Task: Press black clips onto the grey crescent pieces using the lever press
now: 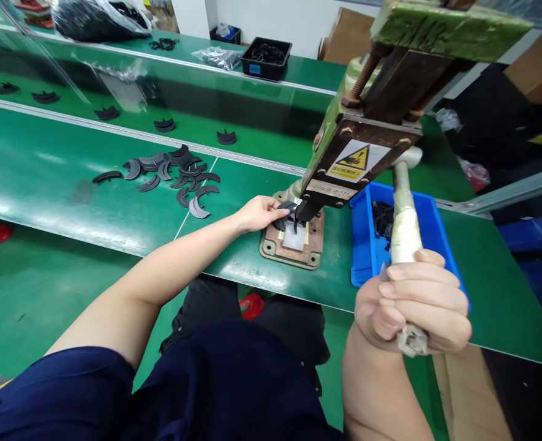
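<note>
Where the green bench (36,159) is followed from its left end, stock reads as follows.

Row, five black curved parts (165,126): spaced out just beyond the rail at the bench's far edge.

Bag (98,21), clear plastic, dark contents: on the shelf behind, towards its left end.

Heap of curved parts (191,166), black and grey: loose on the bench, nearer the far edge than the front edge.

Bin (275,72), black, filled with dark items: on the shelf behind; blue label (255,68), writing too small to read.

Left hand (256,214): thumb and fingers pinched narrow on a black curved piece (285,214), which sits over the press base, near the bench's front edge. Whether the ram touches the piece cannot be told.

Press (314,236), green and worn: number hand-marked on top, possibly 1163, third digit uncertain. Warning label (357,160): yellow triangle with hand symbol, Chinese characters beneath, not surely legible. Paper strip (331,188): handwritten characters closing with exclamation marks.

Tray (361,257), blue, holding small black pieces: right of the press, reaching towards the front edge.

Lever (405,226), taped pale: slanting in front of the tray.

Right hand (420,300): fingers wrapped round the lever's lower end.
</note>
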Demonstrator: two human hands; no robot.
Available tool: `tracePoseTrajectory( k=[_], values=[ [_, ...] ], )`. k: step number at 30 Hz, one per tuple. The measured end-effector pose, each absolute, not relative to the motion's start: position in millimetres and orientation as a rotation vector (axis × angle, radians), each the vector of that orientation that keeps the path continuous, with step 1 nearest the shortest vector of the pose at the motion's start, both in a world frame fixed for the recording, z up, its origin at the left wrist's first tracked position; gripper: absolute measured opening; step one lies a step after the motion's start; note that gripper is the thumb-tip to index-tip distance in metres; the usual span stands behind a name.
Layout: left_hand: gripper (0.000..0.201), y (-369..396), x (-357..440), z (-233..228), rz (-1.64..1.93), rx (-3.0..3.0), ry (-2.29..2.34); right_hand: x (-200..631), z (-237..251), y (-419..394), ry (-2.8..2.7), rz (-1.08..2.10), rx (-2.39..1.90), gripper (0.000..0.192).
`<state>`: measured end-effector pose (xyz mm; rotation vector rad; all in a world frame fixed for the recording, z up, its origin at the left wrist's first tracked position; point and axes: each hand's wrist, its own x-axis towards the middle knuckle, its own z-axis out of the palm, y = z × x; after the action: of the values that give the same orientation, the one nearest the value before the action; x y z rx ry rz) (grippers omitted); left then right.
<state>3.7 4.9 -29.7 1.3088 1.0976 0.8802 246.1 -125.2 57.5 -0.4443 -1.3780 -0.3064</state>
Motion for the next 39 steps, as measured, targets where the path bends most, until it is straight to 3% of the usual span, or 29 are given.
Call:
tracePoseTrajectory(
  k=[21, 29, 39],
  values=[
    [0.055, 11.2, 6.5, -32.2, 0.743, 1.382, 1.142, 241.9, 57.2, -120.8, -1.344, -0.325, -0.431, 0.046],
    [0.049, 8.9, 10.7, -21.3, 0.687, 1.273, 1.007, 254.2, 55.6, -129.2, -1.465, -0.301, -0.504, 0.041],
    [0.043, 9.0, -11.2, -14.4, 0.686, 1.397, 0.992, 258.0, 53.7, -125.5, -1.453, -0.351, -0.457, 0.050]
  ],
)
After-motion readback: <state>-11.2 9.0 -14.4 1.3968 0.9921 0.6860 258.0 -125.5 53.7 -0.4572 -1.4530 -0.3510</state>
